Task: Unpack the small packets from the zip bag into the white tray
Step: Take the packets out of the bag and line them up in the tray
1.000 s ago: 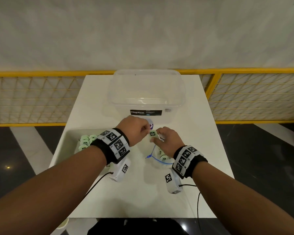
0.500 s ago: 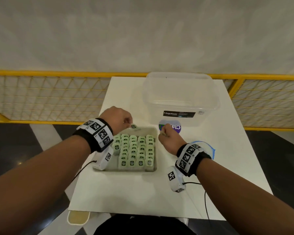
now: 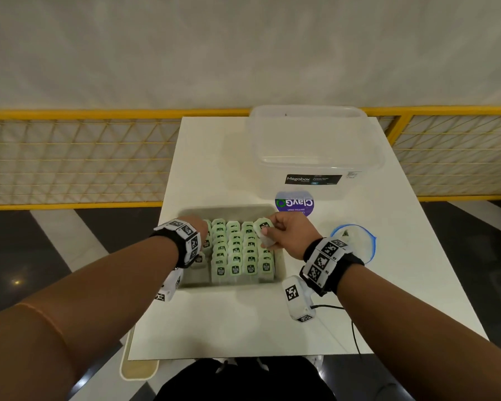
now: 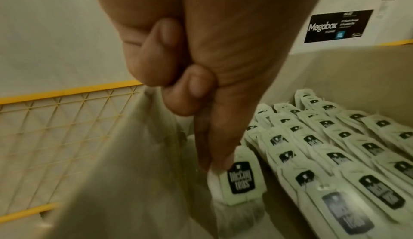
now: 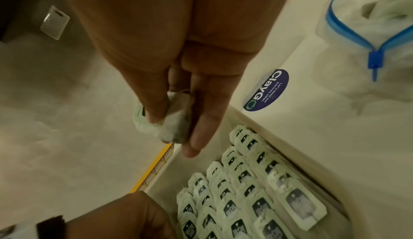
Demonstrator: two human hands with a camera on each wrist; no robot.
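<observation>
The white tray point(image 3: 229, 210) sits on the table and holds several rows of small green packets point(image 3: 237, 251). My left hand point(image 3: 196, 227) is low in the tray's left side. There its fingertips point(image 4: 220, 162) pinch one packet point(image 4: 242, 178) by its top, beside the leftmost row. My right hand point(image 3: 282, 235) hovers over the tray's back right corner and holds another packet point(image 3: 263, 230) between thumb and fingers point(image 5: 196, 137); this packet point(image 5: 176, 119) looks crumpled in the right wrist view. The zip bag point(image 3: 356, 241), with a blue zip, lies open on the table right of the tray.
A clear Megabox storage box point(image 3: 315, 151) stands behind the tray, with a purple round sticker point(image 3: 294, 205) on the table before it. A yellow mesh railing point(image 3: 70, 157) runs behind the table. Bare tabletop point(image 3: 243, 319) lies between the tray and the near edge.
My left hand has gone down into the tray's left side with its packet. My right hand has moved left from the tray's back right corner to over the tray, holding a packet.
</observation>
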